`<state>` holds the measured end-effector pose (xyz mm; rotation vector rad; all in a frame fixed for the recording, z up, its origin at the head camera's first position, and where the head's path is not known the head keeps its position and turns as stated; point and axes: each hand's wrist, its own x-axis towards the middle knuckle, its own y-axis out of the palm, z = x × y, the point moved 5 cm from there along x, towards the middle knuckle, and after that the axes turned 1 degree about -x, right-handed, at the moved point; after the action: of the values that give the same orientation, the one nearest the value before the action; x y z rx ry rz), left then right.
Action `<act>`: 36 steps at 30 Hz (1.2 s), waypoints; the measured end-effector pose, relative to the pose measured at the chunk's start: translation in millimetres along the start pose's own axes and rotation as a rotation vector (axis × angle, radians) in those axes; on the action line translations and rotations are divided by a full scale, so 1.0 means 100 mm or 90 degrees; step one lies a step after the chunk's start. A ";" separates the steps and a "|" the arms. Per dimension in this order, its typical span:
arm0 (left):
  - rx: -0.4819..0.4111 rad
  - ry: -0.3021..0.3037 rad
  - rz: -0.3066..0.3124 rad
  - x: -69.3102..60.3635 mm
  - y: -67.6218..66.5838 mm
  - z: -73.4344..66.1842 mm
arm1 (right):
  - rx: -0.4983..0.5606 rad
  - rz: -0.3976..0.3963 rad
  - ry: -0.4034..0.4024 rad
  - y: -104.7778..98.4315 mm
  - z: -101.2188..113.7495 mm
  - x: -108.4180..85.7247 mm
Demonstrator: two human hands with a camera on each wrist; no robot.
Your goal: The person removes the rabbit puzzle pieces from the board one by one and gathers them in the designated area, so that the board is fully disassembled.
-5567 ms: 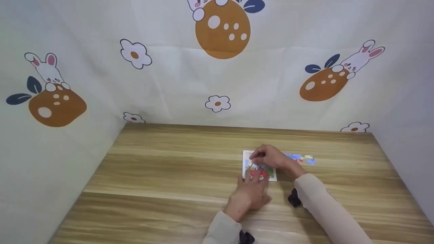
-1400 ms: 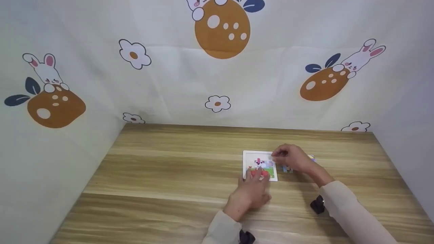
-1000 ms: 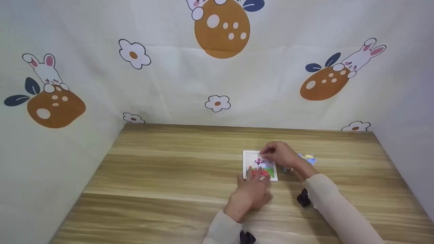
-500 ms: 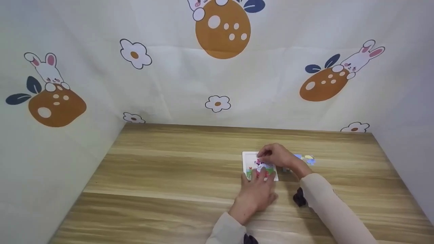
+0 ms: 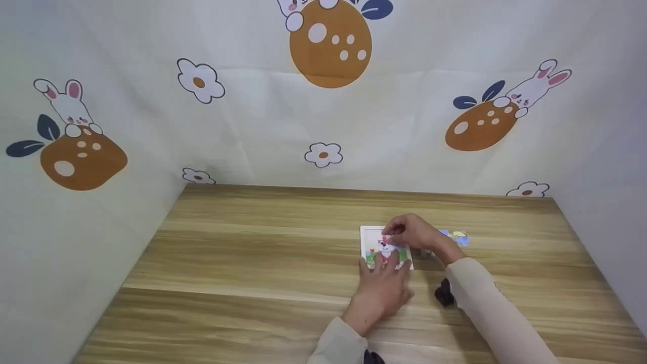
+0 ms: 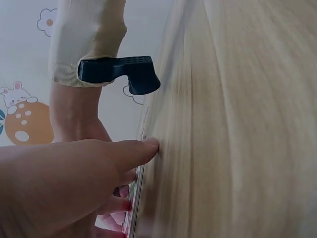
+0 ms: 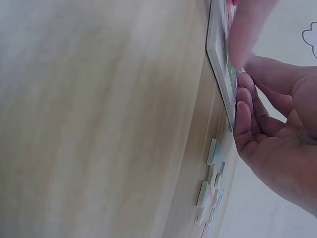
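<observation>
Square white-framed jigsaw [image 5: 372,237] looks light, kinda stiff, rim-grabbable; left hand [image 5: 382,289] splayed on it, can't tell if right hand [image 5: 413,233] pinches.

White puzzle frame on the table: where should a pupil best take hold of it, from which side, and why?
Probably by the bare left rim of the white puzzle frame, coming low from the person's left. The frame lies flat and thin on the table, so an outer edge seems likeliest. The left hand covers part of the near rim; the right hand blocks the far right corner.
</observation>
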<state>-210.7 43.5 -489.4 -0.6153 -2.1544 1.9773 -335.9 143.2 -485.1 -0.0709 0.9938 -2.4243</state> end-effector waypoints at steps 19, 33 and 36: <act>-0.018 0.006 0.014 0.00 0.01 0.02 | 0.015 0.011 -0.002 0.03 -0.01 0.00; -0.041 -0.002 0.031 0.00 0.03 0.03 | 0.025 -0.007 -0.029 0.03 0.00 -0.02; -0.037 -0.004 0.031 0.00 0.01 0.03 | 0.025 -0.011 -0.024 0.02 0.00 -0.02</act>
<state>-211.2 41.1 -491.0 -0.6787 -2.2282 1.9487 -333.5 142.4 -486.2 -0.1116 0.9317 -2.4473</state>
